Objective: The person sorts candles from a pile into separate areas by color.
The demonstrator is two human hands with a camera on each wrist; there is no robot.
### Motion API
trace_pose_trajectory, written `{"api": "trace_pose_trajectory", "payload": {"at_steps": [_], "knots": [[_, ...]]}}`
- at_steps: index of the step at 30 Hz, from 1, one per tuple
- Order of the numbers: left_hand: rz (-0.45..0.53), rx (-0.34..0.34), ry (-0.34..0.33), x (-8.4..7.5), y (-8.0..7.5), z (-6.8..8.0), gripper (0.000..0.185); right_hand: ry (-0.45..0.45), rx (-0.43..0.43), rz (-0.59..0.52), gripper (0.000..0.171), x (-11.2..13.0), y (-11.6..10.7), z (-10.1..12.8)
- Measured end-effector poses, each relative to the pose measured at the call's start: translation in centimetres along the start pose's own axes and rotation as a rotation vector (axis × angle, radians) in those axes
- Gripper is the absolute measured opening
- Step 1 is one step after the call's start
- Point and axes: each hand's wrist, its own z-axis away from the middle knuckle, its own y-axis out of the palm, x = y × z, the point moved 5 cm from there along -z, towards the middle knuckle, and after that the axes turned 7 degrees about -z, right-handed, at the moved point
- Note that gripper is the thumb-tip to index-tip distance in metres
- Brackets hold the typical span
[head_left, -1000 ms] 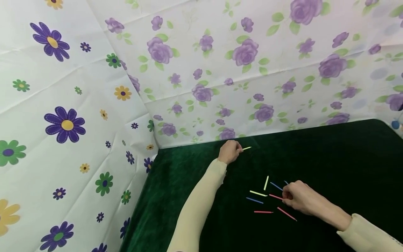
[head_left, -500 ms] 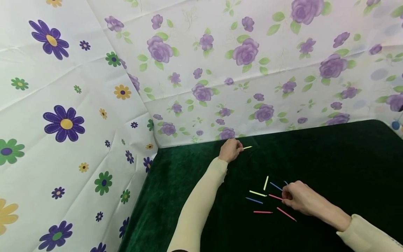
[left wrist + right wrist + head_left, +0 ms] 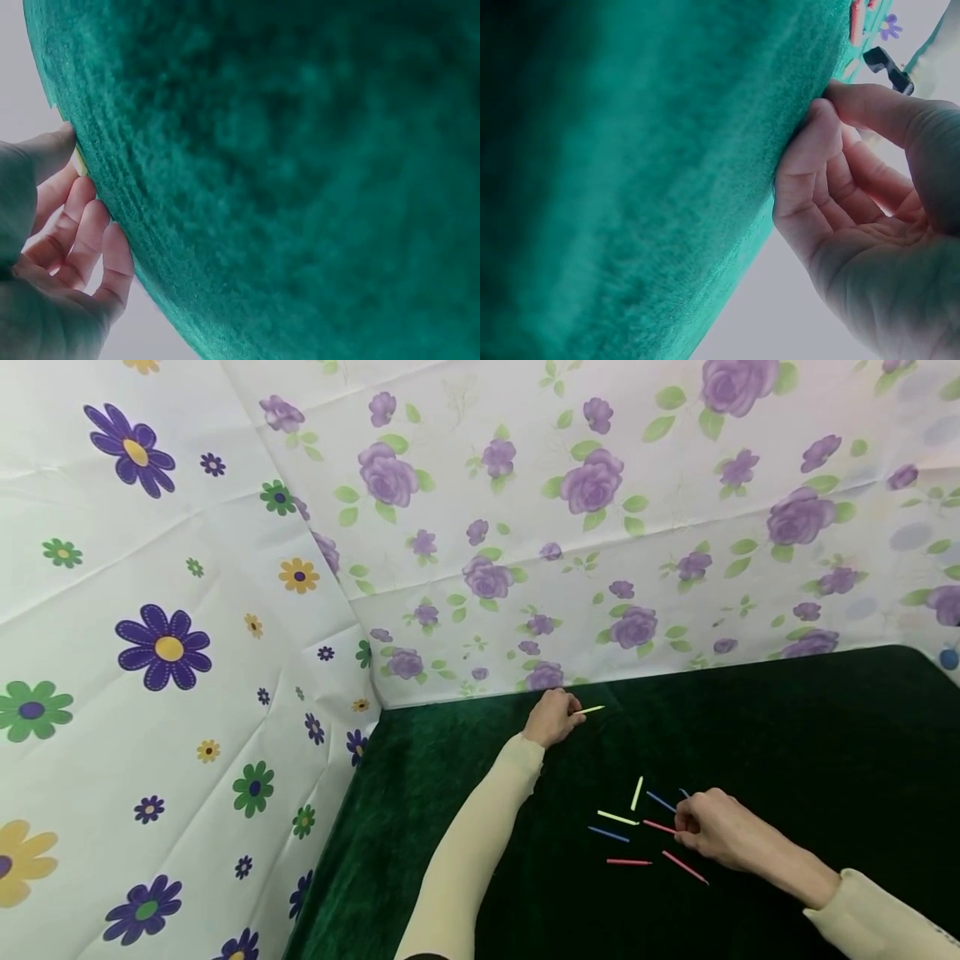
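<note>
Several thin coloured sticks lie scattered on the dark green velvet cloth (image 3: 810,735): yellow (image 3: 617,817), blue (image 3: 607,834) and red (image 3: 628,862) ones. My left hand (image 3: 553,717) rests near the back wall and pinches a yellow-green stick (image 3: 589,710) that points right. In the left wrist view its fingers (image 3: 82,240) curl against the cloth, with a sliver of the stick (image 3: 79,160) showing. My right hand (image 3: 708,827) sits at the right of the pile, thumb and forefinger pinching the end of a red stick (image 3: 658,827). The right wrist view shows those fingertips (image 3: 817,120) meeting on the cloth.
Floral paper walls stand close behind (image 3: 600,527) and to the left (image 3: 165,652) of the cloth. Another red stick (image 3: 684,867) lies just below my right hand and two blue ones (image 3: 660,801) above it. A black clip (image 3: 889,60) shows far off in the right wrist view.
Both hands stay where they were, each with its stick. Only the head view has shifted slightly.
</note>
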Motion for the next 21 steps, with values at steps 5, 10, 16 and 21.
{"api": "trace_pose_trajectory", "payload": {"at_steps": [5, 10, 16, 21], "knots": [[-0.021, -0.018, -0.002, 0.3, -0.3, 1.1, 0.031, -0.01, -0.001, 0.0, 0.007, 0.2, 0.2, -0.1], [-0.058, -0.033, -0.043, 2.2, 1.4, 1.0, 0.044, 0.002, 0.002, 0.002, 0.006, 0.1, 0.3, -0.2], [-0.092, -0.031, -0.048, 3.4, 2.1, 2.3, 0.048, 0.004, 0.002, 0.013, 0.006, 0.0, 0.2, -0.1], [-0.062, -0.033, -0.049, 3.6, 1.5, 3.6, 0.049, -0.003, 0.001, 0.016, 0.006, 0.2, -0.1, 0.0]]}}
